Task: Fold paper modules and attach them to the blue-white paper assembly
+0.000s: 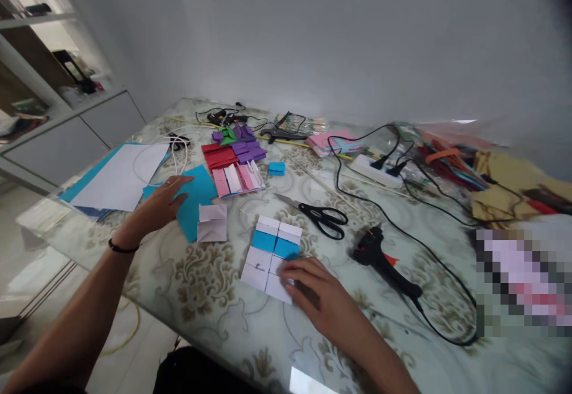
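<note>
My left hand (166, 203) reaches over a blue paper sheet (203, 188), fingers apart, holding nothing that I can see. Beside it a small folded white paper (212, 223) lies on the sheet's corner. My right hand (315, 289) rests its fingertips on the right edge of a folded white paper piece (258, 267) with a blue band (263, 241) across it. Its fingers are bent and slightly apart. Black-handled scissors (324, 218) lie beyond that piece, and a black glue gun (386, 266) lies to the right.
Folded red (218, 155), purple (248, 151) and pink (245, 179) papers lie at the back. White sheets (123, 176) are at the left. A power strip (375, 171) with black cables stands at the back right, near tan paper (504, 173).
</note>
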Demonstrator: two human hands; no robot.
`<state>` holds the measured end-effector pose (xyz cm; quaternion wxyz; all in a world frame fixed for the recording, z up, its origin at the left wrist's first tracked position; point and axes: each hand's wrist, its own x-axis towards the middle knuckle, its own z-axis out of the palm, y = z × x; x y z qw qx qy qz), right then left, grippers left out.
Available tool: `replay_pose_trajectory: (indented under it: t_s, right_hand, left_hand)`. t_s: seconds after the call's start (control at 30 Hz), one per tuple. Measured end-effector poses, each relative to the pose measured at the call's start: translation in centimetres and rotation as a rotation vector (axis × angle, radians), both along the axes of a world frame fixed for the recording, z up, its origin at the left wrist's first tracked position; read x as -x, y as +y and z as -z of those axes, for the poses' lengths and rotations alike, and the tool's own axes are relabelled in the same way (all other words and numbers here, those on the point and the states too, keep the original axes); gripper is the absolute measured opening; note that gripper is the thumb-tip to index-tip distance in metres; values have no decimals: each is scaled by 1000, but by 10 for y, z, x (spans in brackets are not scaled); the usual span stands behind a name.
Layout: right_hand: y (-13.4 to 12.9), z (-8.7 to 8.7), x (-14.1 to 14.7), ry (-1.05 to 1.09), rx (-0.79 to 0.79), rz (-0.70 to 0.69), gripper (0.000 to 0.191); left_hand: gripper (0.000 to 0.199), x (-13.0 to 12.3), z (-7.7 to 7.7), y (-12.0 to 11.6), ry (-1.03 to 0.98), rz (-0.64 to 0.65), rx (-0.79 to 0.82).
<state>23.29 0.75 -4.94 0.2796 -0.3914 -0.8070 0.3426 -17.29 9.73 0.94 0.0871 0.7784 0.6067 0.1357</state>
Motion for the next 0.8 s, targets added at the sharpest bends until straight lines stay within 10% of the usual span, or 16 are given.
replay_pose_trajectory:
  t_s: [0.37,0.8]
  right_hand:
    - [-2,-1,3,10,62,27,17]
    - [4,6,4,66,56,67,17]
  left_hand:
    - [73,15,24,4,126,-200,112]
    - [29,28,-87,8,100,-393,-350]
